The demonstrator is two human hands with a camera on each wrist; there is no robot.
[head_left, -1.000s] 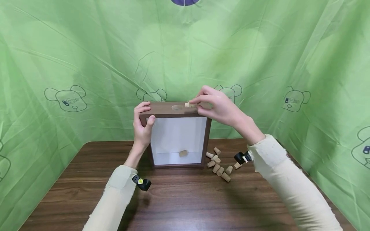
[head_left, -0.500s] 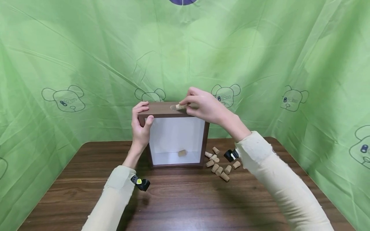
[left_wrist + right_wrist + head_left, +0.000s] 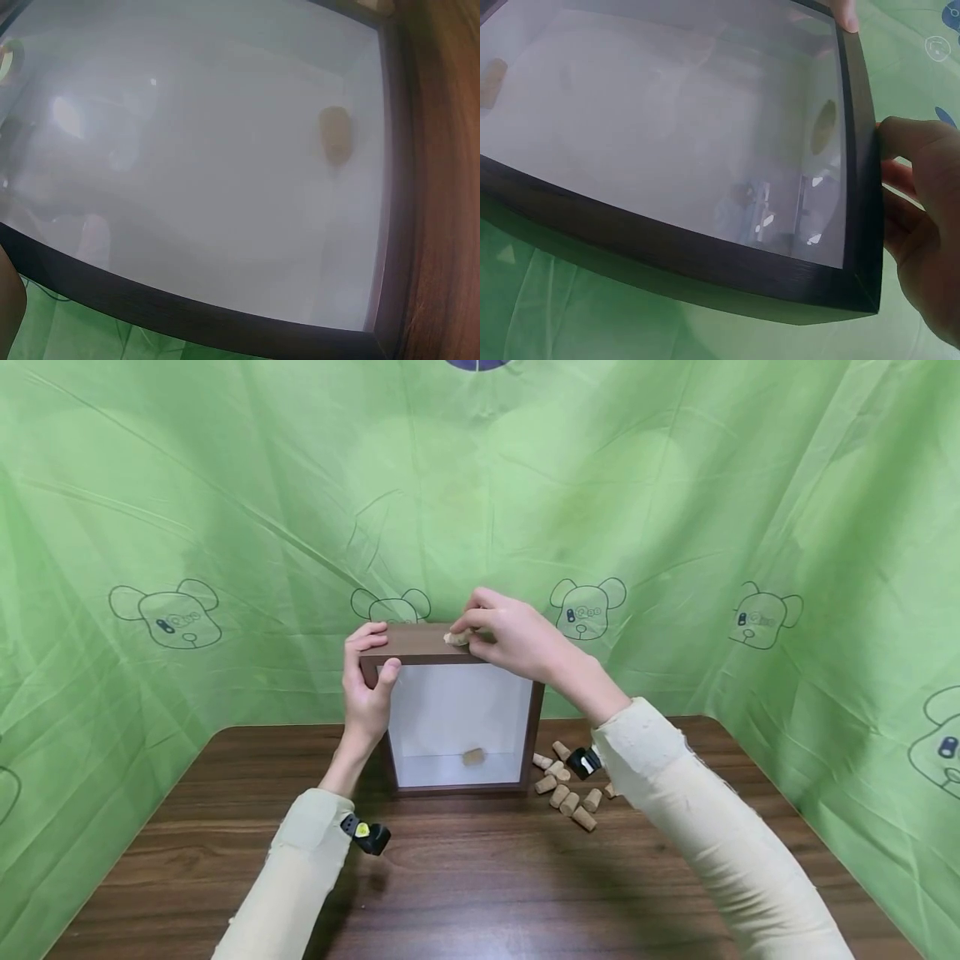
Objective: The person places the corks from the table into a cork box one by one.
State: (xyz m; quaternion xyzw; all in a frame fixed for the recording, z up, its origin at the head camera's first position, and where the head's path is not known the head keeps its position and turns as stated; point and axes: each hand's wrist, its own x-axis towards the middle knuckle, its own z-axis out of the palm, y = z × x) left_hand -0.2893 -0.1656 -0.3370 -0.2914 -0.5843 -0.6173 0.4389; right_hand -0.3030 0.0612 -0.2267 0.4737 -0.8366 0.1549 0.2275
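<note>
From my end, head cam: L hand (image 3: pixel 366 695) holds the top L corner of the box (image 3: pixel 417 643), thumb on the front edge, fingers over the top. R hand (image 3: pixel 510 631) has a narrow pinch on a cork (image 3: pixel 455 639), right at the top of the box; can't tell how far it's in. Box stands upright on the dark wood table (image 3: pixel 465 877), clear front toward me, white inside. One inner cork (image 3: pixel 472 757) lies on its floor, approx. mid-width, tilted a bit. The loose corks (image 3: pixel 558 796) lie in a bunch on the table, just R of the box, some touching.

R wrist cam: I get the round hole (image 3: pixel 823 127) in the box's top wall, showing tan, w/ R hand bent by that edge & the tip of a L-hand digit nearby. L wrist cam: mostly box front w/ glare, inner cork seen thru it.

Black cams on both pale sleeves (image 3: pixel 701 818); R cam (image 3: pixel 583 762) partly blocks my view of the bunch. Green curtain (image 3: pixel 480 510) behind, w/ bear-head outlines.
</note>
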